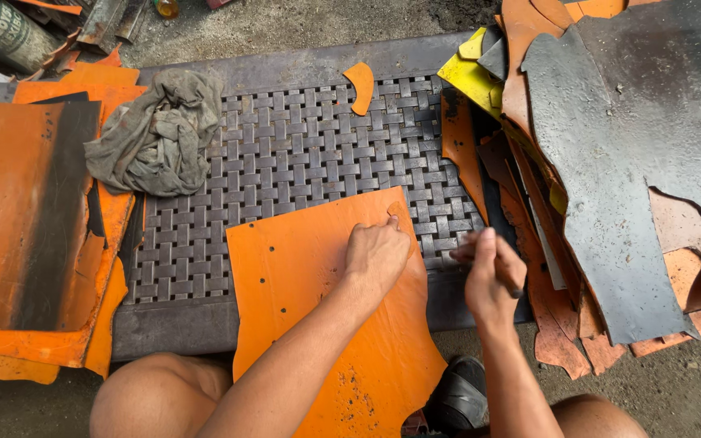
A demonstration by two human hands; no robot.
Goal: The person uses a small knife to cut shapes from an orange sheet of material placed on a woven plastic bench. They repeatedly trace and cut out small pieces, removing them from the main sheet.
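Left hand (376,253) presses fisted on orange sheet (326,308); right hand (490,276) grips a thin tool beside stacked scraps (610,162).

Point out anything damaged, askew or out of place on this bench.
The orange sheet under the left hand has small holes and dark specks near its lower edge. A crumpled grey rag lies on the woven mat, and a stray orange offcut sits at its top edge.

A leather sheet (318,308) lies on the woven bench (302,154), rag (156,134) behind-left, scraps (610,162) right.

dark green cylindrical can (6,32), pale printed label, top-left corner, lying tilted
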